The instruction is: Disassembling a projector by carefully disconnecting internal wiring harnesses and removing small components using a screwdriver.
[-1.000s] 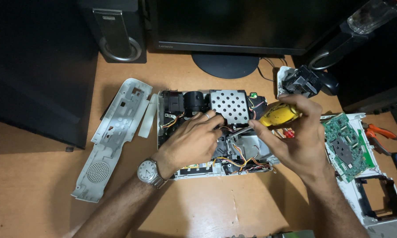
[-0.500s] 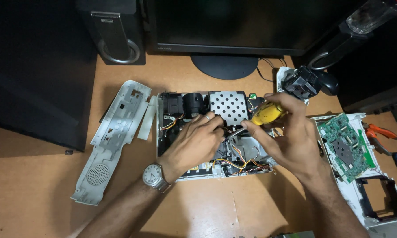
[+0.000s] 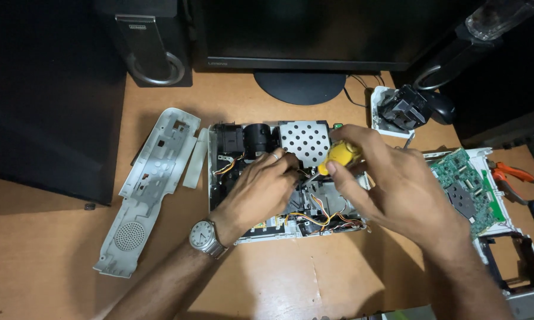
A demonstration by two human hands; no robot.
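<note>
Since the earlier frames, the yellow screwdriver handle (image 3: 339, 155) is being seen raised and shifted leftward, from the right edge of the opened device (image 3: 285, 178) to a spot over its perforated metal plate (image 3: 305, 141). It is being gripped by the right hand (image 3: 391, 184), whose thumb and fingers are curled closed around the handle. The screwdriver's long axis is being held slanted, handle up and to the right, shaft pointing down and to the left into the device; the tip is being hidden by the left hand (image 3: 261, 189).

That left hand is being rested on the device's middle with its fingers bent and pinched near the shaft; whether anything is being held between them cannot be told. A silver wristwatch (image 3: 205, 237) is being worn on the left wrist.

Coloured wires (image 3: 320, 216) are being shown along the device's lower right. Left of the device, a long grey plastic cover (image 3: 151, 184) with a round speaker grille is lying on the wooden bench (image 3: 53, 237). To the right, a green circuit board (image 3: 471, 189) is resting in a white tray, with orange-handled pliers (image 3: 513, 173) just beside it. Behind, a dark monitor stand (image 3: 299, 86) and a black speaker (image 3: 151, 44) are standing.
</note>
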